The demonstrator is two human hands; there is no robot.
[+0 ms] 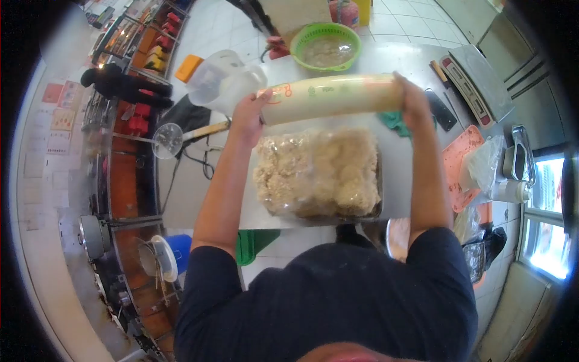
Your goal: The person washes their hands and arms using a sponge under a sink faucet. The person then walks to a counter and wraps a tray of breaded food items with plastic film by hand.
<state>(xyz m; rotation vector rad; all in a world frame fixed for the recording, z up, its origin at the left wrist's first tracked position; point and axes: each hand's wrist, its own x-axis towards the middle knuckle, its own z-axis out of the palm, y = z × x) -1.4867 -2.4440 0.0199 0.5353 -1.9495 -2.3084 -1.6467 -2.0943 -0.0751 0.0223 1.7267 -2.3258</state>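
Note:
Both hands grip a large roll of plastic wrap (pixel 332 99), printed in orange and green, held level above the steel table. At its left end is my left hand (pixel 248 114), fingers wrapped round it. My right hand (pixel 413 102) closes on the right end. Nearer to me lies a tray (pixel 379 208) heaped with pale, lumpy food (pixel 316 172). Shiny clear film covers the food at least in part. Whether the film still runs to the roll I cannot tell.
On the steel table (pixel 187 199) stand a green basket (pixel 298 57), a clear plastic container (pixel 208 78) and a scale (pixel 476 87). A strainer (pixel 167 140), a phone (pixel 441 111), a teal cloth (pixel 393 123) and a pink tray (pixel 456 158) lie around. Another person (pixel 123 87) stands far left.

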